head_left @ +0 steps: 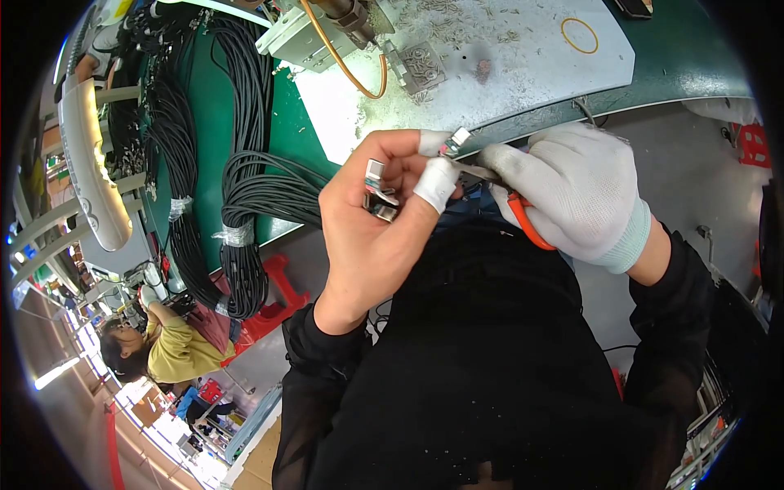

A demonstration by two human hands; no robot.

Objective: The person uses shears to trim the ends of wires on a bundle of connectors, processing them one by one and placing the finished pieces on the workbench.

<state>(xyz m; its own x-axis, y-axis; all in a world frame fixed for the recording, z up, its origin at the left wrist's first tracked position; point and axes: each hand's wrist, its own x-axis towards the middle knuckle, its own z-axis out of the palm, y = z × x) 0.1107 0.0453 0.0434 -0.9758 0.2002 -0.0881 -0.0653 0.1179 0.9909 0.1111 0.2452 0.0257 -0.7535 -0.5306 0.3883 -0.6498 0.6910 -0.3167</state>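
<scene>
My left hand (pixel 363 253), with white tape around the thumb and a forefinger tip, is closed on several small cable plugs. One metal-shelled plug (pixel 461 136) with a bit of circuit board and coloured wires sticks up past the pinched thumb and forefinger. Another plug (pixel 375 170) shows in the palm among the curled fingers. In a white knitted glove, my right hand (pixel 580 188) grips orange-handled scissors (pixel 531 224). Their blades (pixel 478 171) point left and reach the pinched plug's wire; whether they touch it I cannot tell.
Thick bundles of black cable (pixel 245 184) lie on the green table at left and hang over its edge. A bench machine (pixel 327 37) stands on a white board (pixel 523 73) strewn with metal bits. A lamp (pixel 94 163), a red stool (pixel 278 306) and a seated person (pixel 175 347) are at left.
</scene>
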